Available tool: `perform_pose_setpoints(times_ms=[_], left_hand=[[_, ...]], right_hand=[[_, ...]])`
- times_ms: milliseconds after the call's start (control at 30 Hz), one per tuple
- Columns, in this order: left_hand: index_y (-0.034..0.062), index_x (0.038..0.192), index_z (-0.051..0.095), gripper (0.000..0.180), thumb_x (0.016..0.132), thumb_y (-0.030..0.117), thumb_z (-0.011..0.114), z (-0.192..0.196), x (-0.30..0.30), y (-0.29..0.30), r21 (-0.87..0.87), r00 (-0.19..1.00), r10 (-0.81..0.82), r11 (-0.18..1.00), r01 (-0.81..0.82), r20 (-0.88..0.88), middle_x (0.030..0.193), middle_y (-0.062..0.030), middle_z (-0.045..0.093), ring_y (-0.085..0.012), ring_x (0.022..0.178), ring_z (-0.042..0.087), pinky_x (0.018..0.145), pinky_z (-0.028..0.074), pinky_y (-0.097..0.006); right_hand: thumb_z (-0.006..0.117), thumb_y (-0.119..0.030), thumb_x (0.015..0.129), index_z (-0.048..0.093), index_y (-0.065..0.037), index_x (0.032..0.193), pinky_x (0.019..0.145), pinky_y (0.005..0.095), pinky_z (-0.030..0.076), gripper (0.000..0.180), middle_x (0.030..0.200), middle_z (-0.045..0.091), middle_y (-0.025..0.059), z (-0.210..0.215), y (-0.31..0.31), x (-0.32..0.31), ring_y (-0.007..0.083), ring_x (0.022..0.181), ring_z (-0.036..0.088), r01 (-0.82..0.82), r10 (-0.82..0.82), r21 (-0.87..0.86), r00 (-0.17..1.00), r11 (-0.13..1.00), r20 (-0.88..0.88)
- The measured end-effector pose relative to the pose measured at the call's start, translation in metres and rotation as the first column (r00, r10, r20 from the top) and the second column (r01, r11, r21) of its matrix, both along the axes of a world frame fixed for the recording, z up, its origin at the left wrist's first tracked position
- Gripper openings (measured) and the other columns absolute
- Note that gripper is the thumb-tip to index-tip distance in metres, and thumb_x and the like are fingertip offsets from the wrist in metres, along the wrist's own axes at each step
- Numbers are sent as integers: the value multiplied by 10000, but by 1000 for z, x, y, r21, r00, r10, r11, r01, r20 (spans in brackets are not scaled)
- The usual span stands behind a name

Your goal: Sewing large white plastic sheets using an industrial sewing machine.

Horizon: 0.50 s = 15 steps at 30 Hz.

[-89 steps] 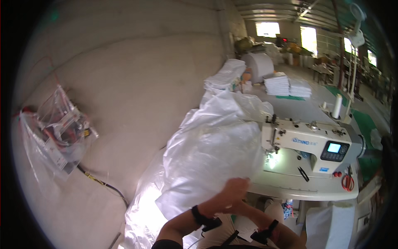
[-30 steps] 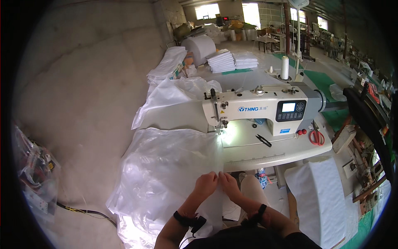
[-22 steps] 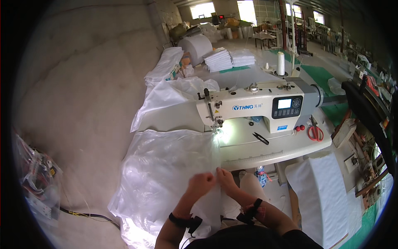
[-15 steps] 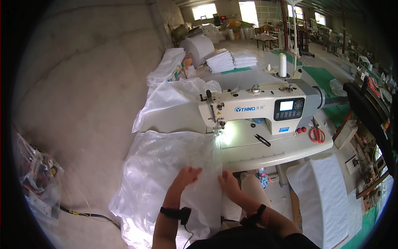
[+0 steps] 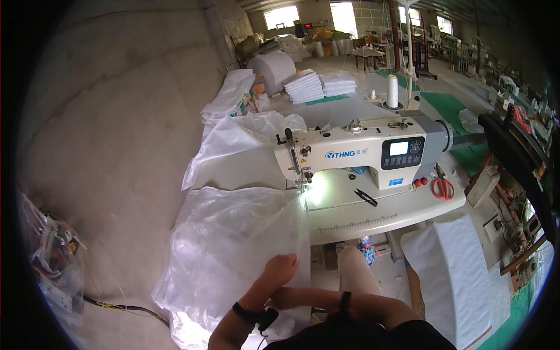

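A clear, whitish plastic sheet [image 5: 227, 245] lies wrinkled over the table's left end and hangs toward me. Its far right corner is under the needle area of a white sewing machine [image 5: 350, 149], where a lamp glows. My left hand [image 5: 282, 269] is closed, resting over the sheet near its right edge; what its fingers hold, if anything, is hidden. My right forearm crosses below it to the left. The right hand [image 5: 280, 298] is mostly behind my left wrist, over the sheet, with its fingers out of sight.
Black thread snips [image 5: 366, 197] and red-handled scissors [image 5: 443, 188] lie on the machine table [image 5: 338, 224]. A thread cone [image 5: 392, 91] stands behind the machine. Folded white stacks [image 5: 304, 87] are farther back. White sheeting [image 5: 449, 262] hangs at the right, and a bagged bundle [image 5: 55, 256] is at the left.
My left hand has moved slightly right and toward me. My right hand has left the sheet's right edge and swung left, beneath my left forearm. The sheet stays at the needle.
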<state>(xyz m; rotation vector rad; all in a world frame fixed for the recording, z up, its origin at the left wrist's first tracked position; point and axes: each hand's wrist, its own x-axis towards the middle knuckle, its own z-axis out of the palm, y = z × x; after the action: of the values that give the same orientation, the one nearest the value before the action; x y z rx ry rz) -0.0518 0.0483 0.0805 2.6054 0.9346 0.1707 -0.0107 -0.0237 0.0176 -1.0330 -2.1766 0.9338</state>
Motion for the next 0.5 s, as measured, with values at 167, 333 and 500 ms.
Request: perform_pose_setpoints(times_ms=[167, 333, 500], left_hand=[[57, 831, 545, 217, 882, 260, 487, -36, -15, -24, -119, 991, 50, 992, -35, 126, 671, -225, 586, -440, 672, 579, 623, 455, -533], [52, 824, 544, 188, 869, 233, 519, -39, -2, -47, -173, 988, -13, 984, 40, 153, 671, -166, 605, -362, 674, 618, 593, 478, -445], [65, 817, 575, 174, 858, 225, 518, -18, 1, -44, -40, 988, -153, 988, 152, -24, 742, -170, 625, -357, 719, 628, 635, 494, -439]], right_hand=[[525, -284, 856, 609, -62, 867, 634, 444, 480, 238, 763, 629, 169, 10, -58, 70, 358, 702, 613, 427, -445, -362, 895, 829, 37], [586, -335, 852, 611, -38, 859, 616, 408, 466, 299, 740, 626, 151, -9, -30, 115, 305, 699, 619, 824, -863, -258, 475, 505, -171], [583, -305, 878, 617, -16, 869, 567, 285, 431, 291, 693, 588, 17, -40, 14, 98, 97, 635, 538, 513, -788, -599, 369, 615, -494]])
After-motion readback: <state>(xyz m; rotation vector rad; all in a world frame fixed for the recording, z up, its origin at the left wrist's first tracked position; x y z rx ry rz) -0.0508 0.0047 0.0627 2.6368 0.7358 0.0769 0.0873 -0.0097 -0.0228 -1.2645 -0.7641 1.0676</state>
